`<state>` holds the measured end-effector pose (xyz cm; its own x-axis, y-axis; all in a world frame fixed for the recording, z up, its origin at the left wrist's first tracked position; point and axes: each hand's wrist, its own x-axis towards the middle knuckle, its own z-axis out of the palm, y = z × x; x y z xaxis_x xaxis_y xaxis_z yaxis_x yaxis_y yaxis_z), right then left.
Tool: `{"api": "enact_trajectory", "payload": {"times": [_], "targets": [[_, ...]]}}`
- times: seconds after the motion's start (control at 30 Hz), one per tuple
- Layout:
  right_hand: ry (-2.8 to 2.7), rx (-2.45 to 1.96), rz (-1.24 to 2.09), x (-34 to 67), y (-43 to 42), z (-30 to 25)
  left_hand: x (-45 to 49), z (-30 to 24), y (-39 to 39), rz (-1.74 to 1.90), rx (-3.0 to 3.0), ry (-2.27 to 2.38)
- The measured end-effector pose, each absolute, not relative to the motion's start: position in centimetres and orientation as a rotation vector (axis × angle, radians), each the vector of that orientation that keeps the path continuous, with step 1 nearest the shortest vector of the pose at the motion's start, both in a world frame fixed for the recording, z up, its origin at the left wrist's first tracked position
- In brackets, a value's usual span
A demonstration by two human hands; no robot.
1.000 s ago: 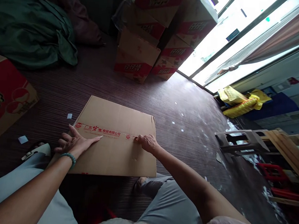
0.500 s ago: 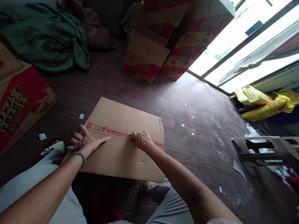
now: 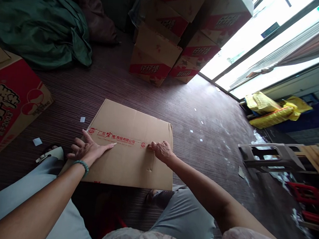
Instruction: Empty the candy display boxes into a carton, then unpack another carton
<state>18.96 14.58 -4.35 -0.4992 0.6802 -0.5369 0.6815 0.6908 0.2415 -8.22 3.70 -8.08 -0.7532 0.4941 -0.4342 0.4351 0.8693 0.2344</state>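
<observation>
- Box (image 3: 125, 157) lying flat, printed face up, lower centre of frame; support underneath hidden.
- Far edge facing stack (image 3: 156, 51) of cartons at top centre; broad strip of floor (image 3: 213, 154) in between.
- Right edge well apart from stool (image 3: 267, 155) at far right of frame; wide stretch of floor between, dotted with paper scraps (image 3: 201, 140).
- Left edge apart from carton (image 3: 13, 101) at left of frame; narrower gap, more scraps there.
- Near edge close to legs (image 3: 183, 217) at bottom of frame; tightest side for moving.
- Far right corner slightly creased.
- Tape (image 3: 115, 137) with red print running left to right across box top.
- Left hand (image 3: 87, 151): spread wide, palm down on box by left edge, thumb pointing right just below tape; bracelet (image 3: 84, 167) at wrist.
- Right hand (image 3: 161, 151): curled into a fist near right edge, at right end of visible print, pinching dark item (image 3: 149, 146), too small to identify.
- Bare cardboard between hands.
- Background: green cloth (image 3: 43, 28) upper left, window (image 3: 238, 41) upper right, yellow bags (image 3: 272, 111) at right.
</observation>
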Motion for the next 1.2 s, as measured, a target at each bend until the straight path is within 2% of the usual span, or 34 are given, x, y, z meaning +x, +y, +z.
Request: {"api": "enact_trajectory", "payload": {"times": [0.77, 1.2], "targets": [[2.100, 1.159, 0.052, 29.3, 15.4, -3.2, -8.7, -8.9, 3.9, 0.185, 0.669, 2.523], [2.077, 1.286, -0.067, 32.2, 16.7, -3.4, -8.2, -9.0, 3.8, 0.197, 0.654, 2.541]]}}
